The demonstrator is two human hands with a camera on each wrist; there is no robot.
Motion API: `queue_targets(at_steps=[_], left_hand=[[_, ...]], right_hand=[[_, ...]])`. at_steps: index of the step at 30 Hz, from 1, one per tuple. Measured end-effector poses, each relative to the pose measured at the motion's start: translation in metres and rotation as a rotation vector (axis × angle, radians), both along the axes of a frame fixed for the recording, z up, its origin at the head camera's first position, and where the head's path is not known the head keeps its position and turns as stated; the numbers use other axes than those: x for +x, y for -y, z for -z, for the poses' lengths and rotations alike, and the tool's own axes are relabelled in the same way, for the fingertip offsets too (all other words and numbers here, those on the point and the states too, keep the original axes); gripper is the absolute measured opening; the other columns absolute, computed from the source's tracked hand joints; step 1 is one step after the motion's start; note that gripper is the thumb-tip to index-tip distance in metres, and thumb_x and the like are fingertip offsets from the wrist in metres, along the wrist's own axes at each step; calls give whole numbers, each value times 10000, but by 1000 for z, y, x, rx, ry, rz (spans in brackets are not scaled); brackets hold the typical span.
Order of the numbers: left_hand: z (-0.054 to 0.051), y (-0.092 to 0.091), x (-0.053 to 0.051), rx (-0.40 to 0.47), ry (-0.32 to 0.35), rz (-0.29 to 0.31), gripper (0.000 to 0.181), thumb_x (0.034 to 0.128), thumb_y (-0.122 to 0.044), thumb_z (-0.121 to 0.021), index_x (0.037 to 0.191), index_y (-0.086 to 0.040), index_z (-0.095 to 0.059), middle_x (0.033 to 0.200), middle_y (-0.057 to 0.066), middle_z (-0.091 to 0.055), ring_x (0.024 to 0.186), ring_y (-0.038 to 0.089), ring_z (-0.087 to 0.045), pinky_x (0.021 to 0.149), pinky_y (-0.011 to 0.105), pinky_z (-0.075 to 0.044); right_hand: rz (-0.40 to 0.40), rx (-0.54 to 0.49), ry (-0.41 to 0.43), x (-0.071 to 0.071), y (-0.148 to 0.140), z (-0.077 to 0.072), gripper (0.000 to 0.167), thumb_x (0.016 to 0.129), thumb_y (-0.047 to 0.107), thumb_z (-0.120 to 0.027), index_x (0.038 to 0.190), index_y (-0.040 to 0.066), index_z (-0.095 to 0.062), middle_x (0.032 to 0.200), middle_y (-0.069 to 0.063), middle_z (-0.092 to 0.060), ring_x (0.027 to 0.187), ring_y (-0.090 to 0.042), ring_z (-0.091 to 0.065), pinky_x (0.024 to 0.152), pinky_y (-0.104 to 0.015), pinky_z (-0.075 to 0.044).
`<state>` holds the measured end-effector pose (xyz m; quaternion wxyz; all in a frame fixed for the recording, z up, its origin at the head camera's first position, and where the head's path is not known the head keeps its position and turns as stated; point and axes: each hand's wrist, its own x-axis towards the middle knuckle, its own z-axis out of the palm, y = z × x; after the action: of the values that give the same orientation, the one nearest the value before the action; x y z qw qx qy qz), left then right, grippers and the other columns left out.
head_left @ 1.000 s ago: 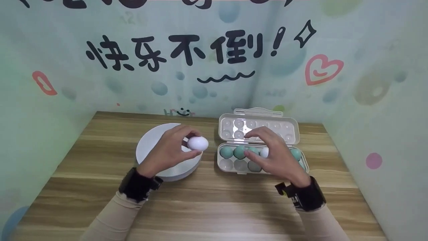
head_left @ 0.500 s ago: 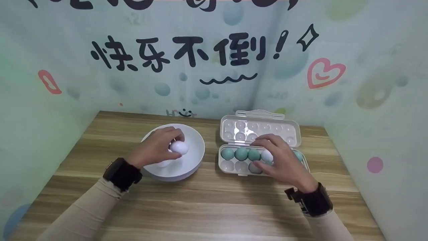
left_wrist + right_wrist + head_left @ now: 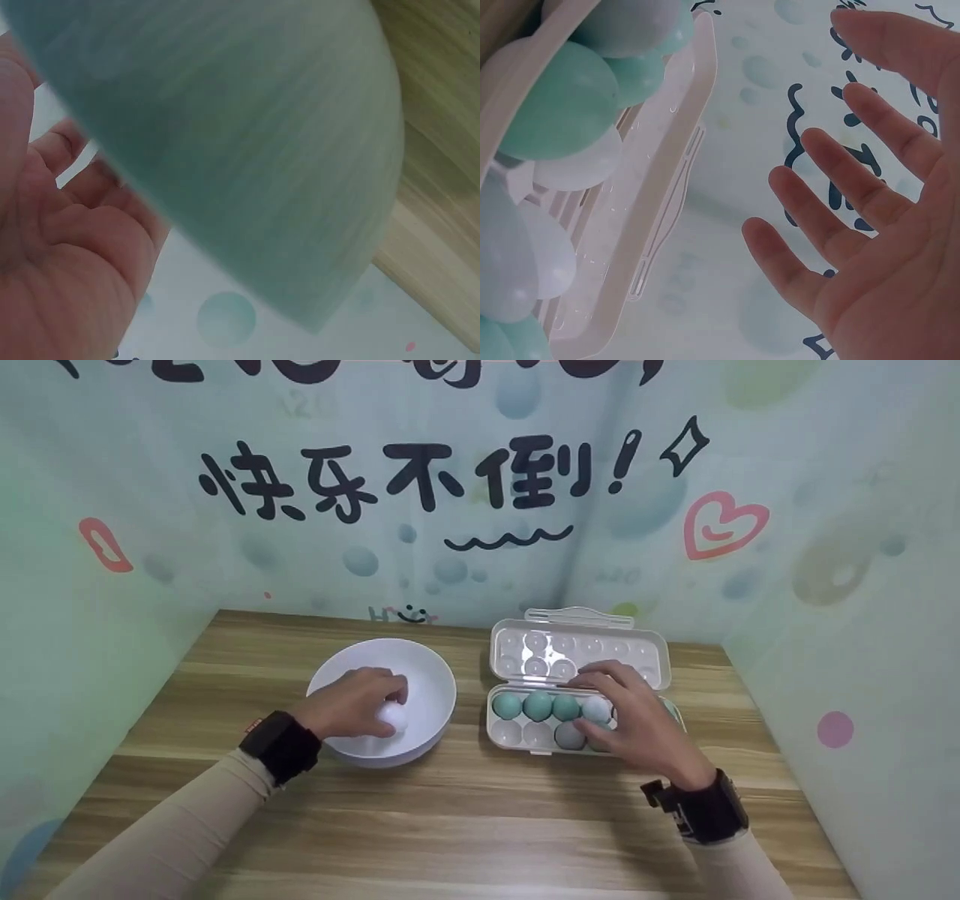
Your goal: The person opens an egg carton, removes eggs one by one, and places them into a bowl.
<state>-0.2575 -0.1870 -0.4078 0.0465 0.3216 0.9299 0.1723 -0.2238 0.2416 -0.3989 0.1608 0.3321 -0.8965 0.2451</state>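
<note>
My left hand (image 3: 345,703) is inside the white bowl (image 3: 439,690), its fingers and thumb around a white egg (image 3: 392,718). The left wrist view shows the bowl's outer wall (image 3: 247,150) covering most of that hand and all of the egg. Over the egg carton (image 3: 508,733) hovers my right hand (image 3: 641,724), fingers apart and holding nothing. Green eggs (image 3: 537,706), a white egg (image 3: 596,709) and a greyish egg (image 3: 570,735) sit in the carton's cups; the right hand hides part of the row. In the right wrist view the right palm (image 3: 900,285) is bare.
The carton's clear-cupped lid (image 3: 504,672) lies folded back towards the printed backdrop (image 3: 300,570). Bowl and carton stand side by side on a wood-grain table (image 3: 450,825), with a strip of tabletop between them. Curtain-like walls border the table left and right.
My left hand has carried the white egg leftward and down from beside the bowl's right rim into the bowl. The right hand has shifted slightly right and down over the carton, still holding nothing.
</note>
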Motion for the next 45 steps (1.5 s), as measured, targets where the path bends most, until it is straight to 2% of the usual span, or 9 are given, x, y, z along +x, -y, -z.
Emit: queue_targets(at_steps=[6, 12, 19, 25, 29, 35, 41, 45], left_hand=[[5, -4, 1, -15, -9, 20, 318, 756, -73, -862, 975, -81, -633, 876, 25, -601, 828, 199, -518, 797, 368, -465], [6, -7, 1, -43, 29, 2, 322, 784, -97, -885, 1002, -84, -650, 905, 29, -621, 853, 206, -527, 832, 368, -478], [7, -5, 2, -41, 32, 6, 339, 778, -87, -887, 1033, -79, -665, 906, 30, -631, 856, 214, -532, 841, 388, -480], [4, -5, 4, -32, 43, 17, 338, 807, -100, -889, 1076, -68, -687, 947, 61, -671, 886, 212, -555, 859, 394, -497], [-1, -4, 5, 2, -2, 35, 305, 849, -117, -870, 1090, -66, -691, 990, 97, -702, 907, 225, -592, 869, 420, -523], [-12, -12, 9, 104, -110, 48, 269, 916, -156, -829, 1135, -64, -702, 1061, 102, -711, 951, 265, -627, 854, 430, -540], [-24, -28, 18, 170, -169, 37, 306, 950, -203, -807, 1203, -66, -706, 1170, 91, -714, 1136, 295, -659, 985, 456, -552], [-27, -39, 24, 188, -187, 26, 325, 958, -225, -802, 1230, -78, -702, 1240, 78, -705, 1230, 273, -631, 1078, 461, -526]], right_hand=[[-2, 3, -8, 0, 0, 0, 479, 842, 127, -898, 1282, 129, -709, 1357, -55, -624, 1307, -242, -551, 1096, -465, -471], [4, 3, 5, -1, 0, 0, 477, 841, 131, -896, 1281, 122, -713, 1360, -38, -622, 1309, -223, -558, 1104, -451, -476], [2, 1, 10, -2, -1, -1, 469, 842, 136, -890, 1277, 114, -715, 1357, -34, -623, 1301, -221, -565, 1101, -445, -481], [-1, 1, 18, -2, -2, -1, 469, 845, 137, -892, 1279, 117, -715, 1358, -57, -628, 1304, -219, -564, 1103, -444, -482], [-5, 5, 11, -2, -2, -1, 468, 838, 118, -899, 1269, 133, -716, 1343, -58, -635, 1291, -217, -570, 1103, -433, -484], [-31, 14, -12, -4, -2, 0, 479, 814, 50, -900, 1251, 112, -716, 1317, -23, -649, 1270, -210, -587, 1091, -411, -490], [-37, 29, 12, -3, -2, 1, 473, 821, 50, -902, 1255, 104, -722, 1323, -27, -647, 1276, -214, -590, 1101, -417, -497], [-59, 35, 3, -4, -3, 3, 487, 815, 35, -905, 1263, 97, -723, 1325, -62, -654, 1276, -239, -596, 1107, -436, -492]])
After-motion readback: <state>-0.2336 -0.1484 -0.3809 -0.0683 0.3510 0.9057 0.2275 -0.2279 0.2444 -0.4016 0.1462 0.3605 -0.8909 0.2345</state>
